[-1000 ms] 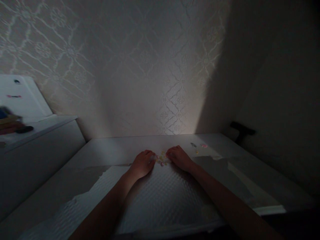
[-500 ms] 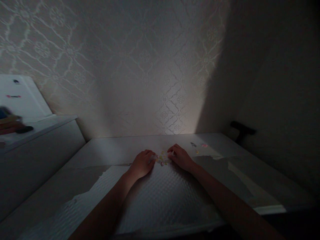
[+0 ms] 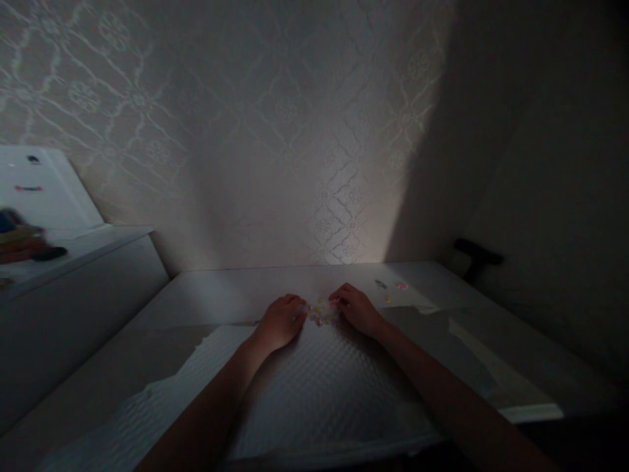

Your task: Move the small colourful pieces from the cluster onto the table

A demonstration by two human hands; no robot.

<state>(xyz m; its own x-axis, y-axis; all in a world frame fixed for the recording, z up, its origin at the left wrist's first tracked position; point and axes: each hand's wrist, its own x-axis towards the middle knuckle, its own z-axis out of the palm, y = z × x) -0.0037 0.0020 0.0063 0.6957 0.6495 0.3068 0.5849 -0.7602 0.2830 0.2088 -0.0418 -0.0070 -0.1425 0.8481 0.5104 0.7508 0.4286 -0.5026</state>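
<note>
Beads [image 3: 320,312] lie between left hand [image 3: 281,322] and right hand [image 3: 358,309].

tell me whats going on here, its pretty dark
A person sits at a pale table covered partly by a textured white sheet. Both hands lie on it, the left hand and right hand flanking a little cluster of small coloured pieces, fingertips at its edges. A few loose pieces lie further right. Too dim to tell what they are.

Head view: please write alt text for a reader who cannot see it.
In dim light, a person's left hand and right hand rest on a white textured sheet, flanking a cluster of small pastel pieces. Patterned wallpaper rises behind.
</note>
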